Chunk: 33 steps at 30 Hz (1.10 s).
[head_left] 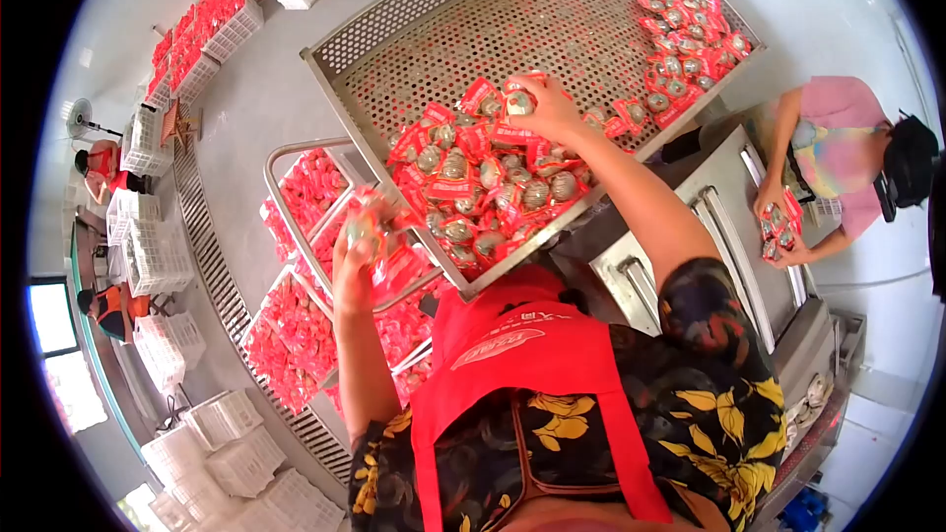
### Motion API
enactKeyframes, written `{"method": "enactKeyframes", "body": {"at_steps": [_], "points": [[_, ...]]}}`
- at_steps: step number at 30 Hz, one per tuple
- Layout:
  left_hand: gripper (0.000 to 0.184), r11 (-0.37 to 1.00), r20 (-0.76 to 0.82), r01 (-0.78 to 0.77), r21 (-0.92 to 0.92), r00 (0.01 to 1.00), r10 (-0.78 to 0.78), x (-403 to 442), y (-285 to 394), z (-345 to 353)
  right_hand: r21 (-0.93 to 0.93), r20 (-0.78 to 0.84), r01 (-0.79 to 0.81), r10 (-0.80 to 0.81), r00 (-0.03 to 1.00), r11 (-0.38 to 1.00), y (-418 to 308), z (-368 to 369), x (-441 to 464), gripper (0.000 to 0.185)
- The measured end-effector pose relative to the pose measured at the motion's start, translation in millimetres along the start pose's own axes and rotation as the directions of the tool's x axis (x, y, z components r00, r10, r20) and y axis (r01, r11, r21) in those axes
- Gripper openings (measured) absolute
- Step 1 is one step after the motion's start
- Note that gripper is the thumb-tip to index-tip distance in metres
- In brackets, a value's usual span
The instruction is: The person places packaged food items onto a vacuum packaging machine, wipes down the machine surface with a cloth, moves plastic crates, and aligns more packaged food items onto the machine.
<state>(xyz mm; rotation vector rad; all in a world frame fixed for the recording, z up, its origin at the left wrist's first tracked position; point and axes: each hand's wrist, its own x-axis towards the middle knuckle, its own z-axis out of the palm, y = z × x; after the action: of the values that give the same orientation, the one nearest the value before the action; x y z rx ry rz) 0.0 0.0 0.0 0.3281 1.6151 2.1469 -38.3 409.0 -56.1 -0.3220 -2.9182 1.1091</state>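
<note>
Head view: fingers of the right hand (548, 112) pinch a red packet (518, 102) at the heap's (493, 177) far edge in the metal tray (473, 20); those of the left hand (352, 272) curl round a blurred packet (365, 233) beside it, where a loose grip could spill it floorward.

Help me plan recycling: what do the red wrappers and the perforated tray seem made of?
Red wrappers: likely thin plastic film, glossy, given the crinkles and highlights. Perforated tray: seemingly steel, grey with a soft sheen, judging by its punched holes.
</note>
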Motion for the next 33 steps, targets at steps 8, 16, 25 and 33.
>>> {"method": "enactKeyframes", "body": {"at_steps": [8, 16, 25, 33], "points": [[0.066, 0.997, -0.189, -0.023, 0.075, 0.981, 0.037, 24, 14, -38, -0.677, 0.127, -0.176, 0.349, 0.928, 0.715, 17, 69, 76, 0.081], [0.059, 0.539, 0.261, -0.297, 0.788, 0.955, 0.144, 210, -44, 16, -0.323, -0.287, 0.063, -0.161, 0.944, 0.944, -15, -15, -66, 0.074], [0.06, 0.133, 0.868, -0.86, 0.492, 0.474, -0.148, 347, -166, 103, -0.08, -0.576, -0.699, 0.539, 0.615, 0.711, -4, -46, -420, 0.055], [0.053, -0.006, 0.931, -0.939, 0.343, 0.341, -0.133, 338, -224, 93, 0.363, -0.658, -0.833, 0.748, 0.088, 0.417, -106, 76, -571, 0.048]]}}
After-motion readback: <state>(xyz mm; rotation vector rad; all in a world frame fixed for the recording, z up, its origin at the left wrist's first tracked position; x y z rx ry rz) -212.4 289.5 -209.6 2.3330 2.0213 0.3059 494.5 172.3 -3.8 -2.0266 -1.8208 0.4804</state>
